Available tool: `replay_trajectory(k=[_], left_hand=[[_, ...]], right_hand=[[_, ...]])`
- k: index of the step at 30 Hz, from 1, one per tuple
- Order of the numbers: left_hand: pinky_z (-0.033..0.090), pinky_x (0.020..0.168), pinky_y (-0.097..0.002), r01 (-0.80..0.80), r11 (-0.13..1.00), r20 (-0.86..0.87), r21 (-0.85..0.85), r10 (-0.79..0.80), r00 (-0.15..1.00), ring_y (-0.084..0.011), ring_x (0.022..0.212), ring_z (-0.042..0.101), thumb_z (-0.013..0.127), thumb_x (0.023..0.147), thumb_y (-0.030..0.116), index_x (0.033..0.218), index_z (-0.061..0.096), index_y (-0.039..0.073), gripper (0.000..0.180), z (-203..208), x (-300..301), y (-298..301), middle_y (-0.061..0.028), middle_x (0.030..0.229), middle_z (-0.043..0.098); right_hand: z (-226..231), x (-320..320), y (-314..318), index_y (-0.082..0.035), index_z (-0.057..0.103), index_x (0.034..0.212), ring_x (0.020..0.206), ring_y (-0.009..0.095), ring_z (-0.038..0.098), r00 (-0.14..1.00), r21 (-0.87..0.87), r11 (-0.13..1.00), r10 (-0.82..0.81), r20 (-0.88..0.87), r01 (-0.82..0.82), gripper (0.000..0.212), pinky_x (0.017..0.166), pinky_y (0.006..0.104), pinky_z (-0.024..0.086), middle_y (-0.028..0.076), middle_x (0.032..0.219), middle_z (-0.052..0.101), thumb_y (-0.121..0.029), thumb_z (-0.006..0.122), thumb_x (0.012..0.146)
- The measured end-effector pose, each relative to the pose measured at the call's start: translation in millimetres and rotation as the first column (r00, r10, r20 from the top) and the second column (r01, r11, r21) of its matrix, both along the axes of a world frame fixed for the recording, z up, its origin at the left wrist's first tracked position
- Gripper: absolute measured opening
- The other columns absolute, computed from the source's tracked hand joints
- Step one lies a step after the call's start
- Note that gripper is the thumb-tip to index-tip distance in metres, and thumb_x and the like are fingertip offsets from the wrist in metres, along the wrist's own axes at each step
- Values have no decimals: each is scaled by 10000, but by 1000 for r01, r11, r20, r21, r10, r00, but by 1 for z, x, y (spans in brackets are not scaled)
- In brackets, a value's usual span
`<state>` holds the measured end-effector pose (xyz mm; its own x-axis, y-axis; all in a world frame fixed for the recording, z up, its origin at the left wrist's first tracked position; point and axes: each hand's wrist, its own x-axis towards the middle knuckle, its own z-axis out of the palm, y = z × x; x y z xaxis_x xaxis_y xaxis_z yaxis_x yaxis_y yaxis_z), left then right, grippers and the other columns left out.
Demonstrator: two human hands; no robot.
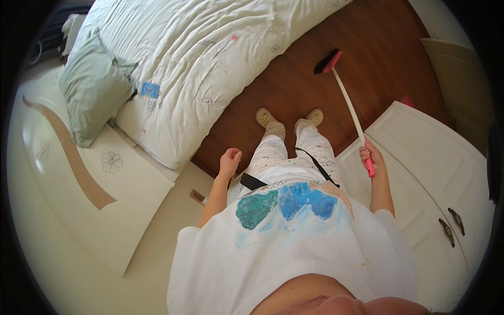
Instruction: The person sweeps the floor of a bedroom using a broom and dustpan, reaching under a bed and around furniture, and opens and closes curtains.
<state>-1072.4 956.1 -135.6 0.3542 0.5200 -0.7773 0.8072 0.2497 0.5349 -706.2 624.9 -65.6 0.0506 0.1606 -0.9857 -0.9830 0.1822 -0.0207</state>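
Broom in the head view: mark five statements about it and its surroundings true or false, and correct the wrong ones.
1. The right hand holds the broom near its pink end. True.
2. The left hand also grips the broom. False: that hand is apart from it.
3. The dark bristles are over the bed. False: they are over the brown floor.
4. Both shoes are beige. True.
5. The white cabinet is at the picture's left. False: it is at the right.

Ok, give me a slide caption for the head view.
Right grip on a long-handled broom, brown floor and white bedding ahead.
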Motion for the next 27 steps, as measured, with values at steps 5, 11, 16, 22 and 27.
replay_trajectory(k=[5, 11, 16, 22, 27], left_hand=[[442, 555, -237, 110, 994, 14, 16, -110, 994, -117, 601, 538, 559, 766, 163, 886, 542, -18, 218, 6, 28, -8, -72, 706, 576], [435, 562, -247, 374, 925, -81, 67, -368, 926, -131, 612, 550, 549, 771, 176, 900, 543, -7, 224, 6, 36, -26, -66, 714, 580], [438, 566, -254, 299, 953, -98, 47, -294, 951, -136, 620, 550, 559, 763, 186, 889, 546, -2, 226, 21, 56, -38, -72, 710, 582], [444, 585, -256, 364, 927, -92, 88, -356, 930, -137, 630, 553, 564, 755, 185, 877, 547, 0, 222, 18, 71, -54, -78, 712, 587], [447, 614, -252, 346, 938, -52, 18, -345, 937, -136, 662, 559, 552, 762, 190, 902, 548, 2, 234, 27, 107, -66, -87, 753, 593]], right_hand=[[36, -40, -3, -207, 390, 1186, 459, 36, 325, 972, 80, 969, 236, -7, -234, 389, 368, 125, 312, 40, 672, 408, -121, 483, 818], [15, -56, -2, -123, 404, 1176, 455, 43, 363, 894, 157, 887, 445, -47, -433, 366, 382, 134, 337, 70, 712, 470, -113, 482, 818], [2, -19, -52, -109, 407, 1164, 444, 42, 370, 912, 41, 912, 410, -6, -409, 366, 370, 134, 350, 70, 716, 470, -127, 496, 810], [-22, 44, -74, -87, 382, 1173, 431, 67, 395, 941, 5, 961, 270, 204, -277, 376, 347, 162, 356, 78, 675, 467, -110, 485, 812], [-24, 29, -65, -85, 386, 1182, 409, 75, 409, 809, -162, 919, 393, 437, -360, 397, 339, 186, 345, 54, 618, 471, -98, 492, 799]])
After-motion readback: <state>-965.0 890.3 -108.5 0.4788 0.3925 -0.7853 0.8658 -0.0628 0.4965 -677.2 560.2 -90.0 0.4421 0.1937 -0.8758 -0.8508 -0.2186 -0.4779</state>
